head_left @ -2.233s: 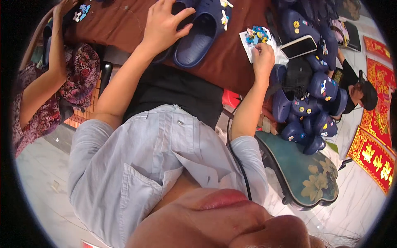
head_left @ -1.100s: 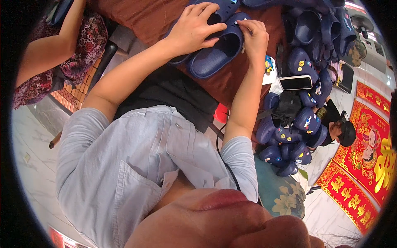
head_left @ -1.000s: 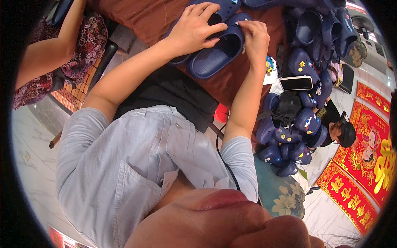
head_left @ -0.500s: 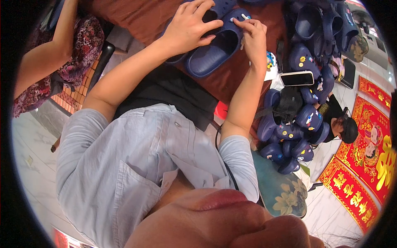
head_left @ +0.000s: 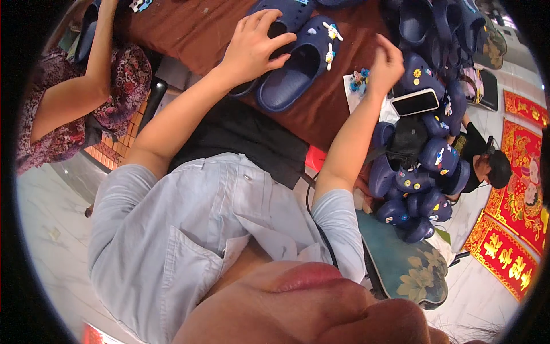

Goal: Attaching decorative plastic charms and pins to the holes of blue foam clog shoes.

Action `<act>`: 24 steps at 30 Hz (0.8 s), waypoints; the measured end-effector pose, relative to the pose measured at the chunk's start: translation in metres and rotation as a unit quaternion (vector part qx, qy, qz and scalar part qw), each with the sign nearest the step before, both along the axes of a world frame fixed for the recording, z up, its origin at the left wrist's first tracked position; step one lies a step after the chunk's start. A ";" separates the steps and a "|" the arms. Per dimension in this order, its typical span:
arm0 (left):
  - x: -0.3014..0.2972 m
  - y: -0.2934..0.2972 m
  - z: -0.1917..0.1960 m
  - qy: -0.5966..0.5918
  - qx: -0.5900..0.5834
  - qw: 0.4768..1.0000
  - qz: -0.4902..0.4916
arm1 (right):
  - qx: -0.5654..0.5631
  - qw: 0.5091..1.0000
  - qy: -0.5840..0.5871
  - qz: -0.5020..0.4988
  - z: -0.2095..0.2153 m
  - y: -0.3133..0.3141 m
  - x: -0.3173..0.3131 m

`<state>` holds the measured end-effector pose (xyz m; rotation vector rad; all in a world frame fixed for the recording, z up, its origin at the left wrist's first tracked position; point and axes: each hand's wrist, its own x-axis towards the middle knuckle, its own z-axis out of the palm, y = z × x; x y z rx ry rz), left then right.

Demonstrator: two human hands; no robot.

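A navy clog (head_left: 298,69) lies sole-down on the brown table top (head_left: 189,28), toe toward one o'clock, with small white and yellow charms (head_left: 330,43) fixed on its upper. The left hand (head_left: 255,46) rests over the clog's inner edge and the second navy clog (head_left: 286,11) at its eleven o'clock — fingers spread and curled, thumb laid along the first clog's rim. The right hand (head_left: 385,63) hovers at the clog's three o'clock, clear of it; its fingers are drawn together as if nipping something, though what they hold cannot be told. Directly below that hand lies a white sheet (head_left: 356,94) carrying a small cluster of coloured charms (head_left: 358,80). At the sheet's three o'clock a phone (head_left: 415,102) with a dark screen rests on a heap of navy clogs (head_left: 421,172), many already decorated, running from twelve o'clock down to five o'clock of the hand. At the far nine o'clock another person's arm (head_left: 80,86), in a patterned floral sleeve, reaches up to the table edge. Red and gold printed sheets (head_left: 515,229) lie on the floor at four o'clock.
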<state>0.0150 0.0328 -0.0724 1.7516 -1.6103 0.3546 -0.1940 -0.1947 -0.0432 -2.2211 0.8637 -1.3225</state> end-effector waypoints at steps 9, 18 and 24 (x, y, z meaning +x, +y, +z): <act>-0.011 -0.012 0.042 -0.045 0.012 0.999 -0.018 | 0.023 0.951 -0.166 -0.259 -0.057 -0.050 -0.075; -0.083 -0.127 0.075 -0.124 0.212 0.930 -0.272 | 0.075 0.947 -0.231 -0.208 -0.076 -0.051 -0.065; -0.115 -0.185 0.042 -0.241 0.352 0.859 -0.283 | 0.116 0.939 -0.252 -0.203 -0.080 -0.056 -0.059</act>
